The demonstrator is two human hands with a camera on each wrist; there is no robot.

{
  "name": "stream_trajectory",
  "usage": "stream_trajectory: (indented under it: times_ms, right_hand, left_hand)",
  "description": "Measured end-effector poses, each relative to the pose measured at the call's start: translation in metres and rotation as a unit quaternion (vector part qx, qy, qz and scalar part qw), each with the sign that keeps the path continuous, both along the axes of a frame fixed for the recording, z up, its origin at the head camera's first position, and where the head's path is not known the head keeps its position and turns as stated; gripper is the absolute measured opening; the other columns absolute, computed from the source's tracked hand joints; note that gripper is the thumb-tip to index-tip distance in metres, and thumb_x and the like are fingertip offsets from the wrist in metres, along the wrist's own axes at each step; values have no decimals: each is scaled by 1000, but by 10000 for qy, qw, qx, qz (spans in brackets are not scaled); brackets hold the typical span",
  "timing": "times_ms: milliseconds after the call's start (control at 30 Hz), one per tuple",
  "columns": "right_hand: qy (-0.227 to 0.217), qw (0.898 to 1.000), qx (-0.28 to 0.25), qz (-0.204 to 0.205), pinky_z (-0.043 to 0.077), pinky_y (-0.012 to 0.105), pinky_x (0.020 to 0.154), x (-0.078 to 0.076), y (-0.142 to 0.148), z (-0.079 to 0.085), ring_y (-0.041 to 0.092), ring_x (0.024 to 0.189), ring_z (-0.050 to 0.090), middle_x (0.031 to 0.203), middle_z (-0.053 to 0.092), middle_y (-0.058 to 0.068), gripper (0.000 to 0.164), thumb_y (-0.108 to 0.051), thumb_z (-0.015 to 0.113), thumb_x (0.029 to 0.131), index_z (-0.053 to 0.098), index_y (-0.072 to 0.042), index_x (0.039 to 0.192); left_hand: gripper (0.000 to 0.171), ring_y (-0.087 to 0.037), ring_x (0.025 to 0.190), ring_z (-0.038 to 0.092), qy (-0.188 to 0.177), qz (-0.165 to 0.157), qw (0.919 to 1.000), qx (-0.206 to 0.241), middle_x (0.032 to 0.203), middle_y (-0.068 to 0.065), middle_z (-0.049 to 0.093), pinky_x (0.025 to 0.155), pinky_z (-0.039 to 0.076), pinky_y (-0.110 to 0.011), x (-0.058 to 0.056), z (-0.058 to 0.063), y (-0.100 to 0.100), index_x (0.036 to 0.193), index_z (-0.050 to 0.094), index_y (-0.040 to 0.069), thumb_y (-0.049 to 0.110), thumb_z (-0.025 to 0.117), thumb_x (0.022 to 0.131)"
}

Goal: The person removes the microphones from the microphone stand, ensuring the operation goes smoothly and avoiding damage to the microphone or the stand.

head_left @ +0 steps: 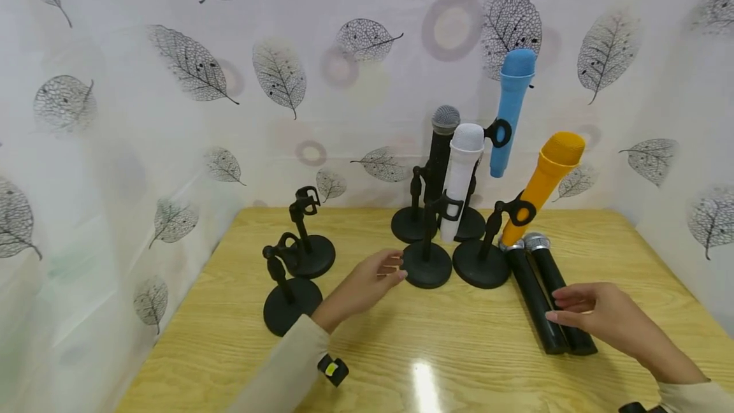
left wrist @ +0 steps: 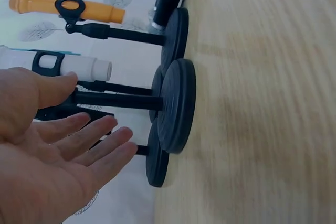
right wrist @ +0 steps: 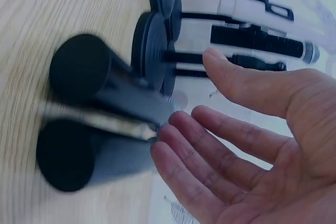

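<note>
My left hand [head_left: 367,282] is beside the stand of the white microphone [head_left: 461,171], fingers relaxed and holding nothing. In the left wrist view that stand's round black base [left wrist: 178,106] lies beyond the fingertips. Over two black microphones [head_left: 536,298] lying side by side on the table, my right hand [head_left: 608,320] hovers with loosely bent fingers and nothing in them. Their blunt ends [right wrist: 79,69] show in the right wrist view, apart from the fingers. An orange microphone [head_left: 545,183], a blue microphone [head_left: 513,107] and a black microphone with a grey head [head_left: 440,152] sit tilted or upright in stands.
Two bare black microphone stands [head_left: 292,304] are at the left of the wooden table [head_left: 367,375]. The loaded stands crowd together at the back, right of the middle. Behind the table hangs a leaf-patterned curtain [head_left: 172,145].
</note>
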State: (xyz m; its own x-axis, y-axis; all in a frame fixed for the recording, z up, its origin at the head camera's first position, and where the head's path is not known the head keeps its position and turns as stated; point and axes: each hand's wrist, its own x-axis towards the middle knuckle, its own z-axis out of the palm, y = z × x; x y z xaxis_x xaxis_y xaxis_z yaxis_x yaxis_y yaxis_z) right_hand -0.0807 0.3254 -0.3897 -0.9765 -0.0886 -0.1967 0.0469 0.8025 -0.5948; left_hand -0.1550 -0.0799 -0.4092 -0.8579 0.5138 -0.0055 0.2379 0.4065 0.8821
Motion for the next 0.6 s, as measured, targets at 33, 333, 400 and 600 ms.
stream_trajectory:
  times_ms: [33, 333, 400, 600]
  right_hand:
    - [53, 10000, -18, 48, 60, 45, 75, 0, -4, 1, 30, 94, 70, 112, 71, 22, 60, -34, 79, 90, 64, 13, 124]
    - [336, 9966, -501, 560, 61, 35, 75, -2, -30, 6, 31, 97, 71, 114, 70, 22, 51, -24, 80, 89, 66, 12, 122]
    - [391, 9952, -602, 662, 61, 35, 76, -3, -35, 6, 32, 98, 70, 115, 70, 22, 50, -23, 80, 89, 66, 11, 122]
    - [605, 9914, -764, 873, 60, 37, 80, -8, -53, 10, 34, 102, 69, 118, 69, 21, 51, -27, 81, 89, 66, 7, 124]
  left_hand:
    - [52, -30, 133, 53, -13, 44, 10000, 31, 147, -15, 52, 108, 46, -45, -4, 1, 5, 151, 45, 12, 34, 57, 106]
    - [61, -27, 137, 50, 300, 296, 9980, 477, 153, -12, 46, 110, 45, -39, -40, 8, 45, 158, 34, 14, 35, 57, 105]
    - [62, -26, 136, 51, 483, 339, 9965, 595, 153, -13, 46, 109, 45, -37, -47, 11, 52, 158, 33, 12, 32, 58, 105]
    - [61, -28, 133, 54, 792, 302, 9937, 730, 150, -18, 48, 106, 49, -36, -62, 21, 65, 157, 34, 7, 29, 58, 105]
